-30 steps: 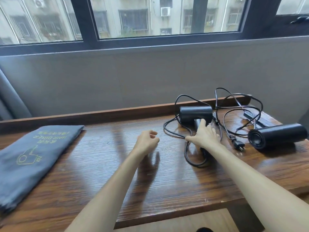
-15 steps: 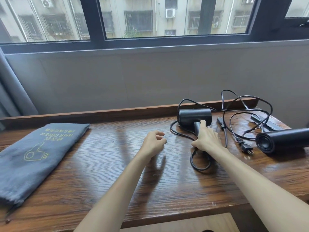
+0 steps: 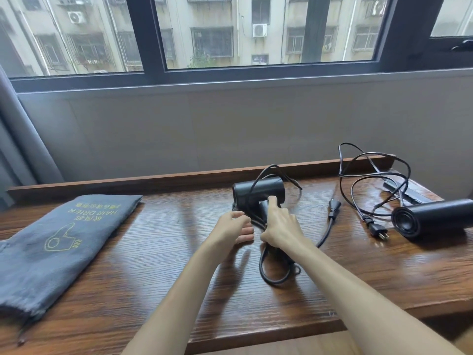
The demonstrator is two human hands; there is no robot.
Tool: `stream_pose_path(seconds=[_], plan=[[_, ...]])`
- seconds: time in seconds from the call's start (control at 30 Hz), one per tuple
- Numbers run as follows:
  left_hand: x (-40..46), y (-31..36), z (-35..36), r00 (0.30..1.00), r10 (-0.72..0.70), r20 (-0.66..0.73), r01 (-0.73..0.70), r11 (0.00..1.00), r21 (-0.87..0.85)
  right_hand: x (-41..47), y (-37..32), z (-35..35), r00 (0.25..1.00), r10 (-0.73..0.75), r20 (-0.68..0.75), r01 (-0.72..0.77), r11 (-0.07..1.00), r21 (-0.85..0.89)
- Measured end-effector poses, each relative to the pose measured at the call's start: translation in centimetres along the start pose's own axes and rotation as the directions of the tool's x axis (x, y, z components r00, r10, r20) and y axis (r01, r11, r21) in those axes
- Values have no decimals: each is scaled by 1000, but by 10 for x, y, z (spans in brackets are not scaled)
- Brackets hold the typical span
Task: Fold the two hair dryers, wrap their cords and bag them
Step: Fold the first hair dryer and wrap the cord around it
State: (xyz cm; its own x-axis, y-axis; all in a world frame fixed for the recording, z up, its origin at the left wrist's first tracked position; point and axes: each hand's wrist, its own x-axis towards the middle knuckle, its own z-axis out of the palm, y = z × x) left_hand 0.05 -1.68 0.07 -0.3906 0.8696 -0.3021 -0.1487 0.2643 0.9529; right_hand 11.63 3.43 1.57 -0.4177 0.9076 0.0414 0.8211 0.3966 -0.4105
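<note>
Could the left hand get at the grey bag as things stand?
Probably yes. The left hand hovers by the hair dryer; only bare tabletop lies between it and the grey bag, which lies flat with nothing on it.

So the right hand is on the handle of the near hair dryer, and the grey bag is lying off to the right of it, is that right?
Not quite. In the head view the right hand does grip the near hair dryer by its handle, but the grey bag lies to the left of it, at the table's left end.
</note>
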Motion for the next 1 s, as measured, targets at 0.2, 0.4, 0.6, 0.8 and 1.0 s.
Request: stream_pose_path(seconds=[0.2, 0.4, 0.6, 0.8, 1.0], plan=[[-4, 4, -29, 994, -43, -96, 38, 998, -50, -9, -35, 22, 997, -68, 33, 65, 994, 86], [-19, 5, -54, 990, -41, -136, 36, 999, -36, -15, -47, 35, 978, -125, 167, 73, 955, 287], [-26, 0, -57, 990, -13, -142, 16, 1000, 18, -16, -25, 32, 986, -102, 130, 26, 870, 492], [-16, -1, -68, 948, 16, -317, -36, 998, -60, -18, -14, 25, 973, -185, 139, 58, 777, 626], [-13, 11, -96, 940, 20, -341, -65, 991, -120, -9, -6, 9, 875, -387, 290, 90, 719, 689]])
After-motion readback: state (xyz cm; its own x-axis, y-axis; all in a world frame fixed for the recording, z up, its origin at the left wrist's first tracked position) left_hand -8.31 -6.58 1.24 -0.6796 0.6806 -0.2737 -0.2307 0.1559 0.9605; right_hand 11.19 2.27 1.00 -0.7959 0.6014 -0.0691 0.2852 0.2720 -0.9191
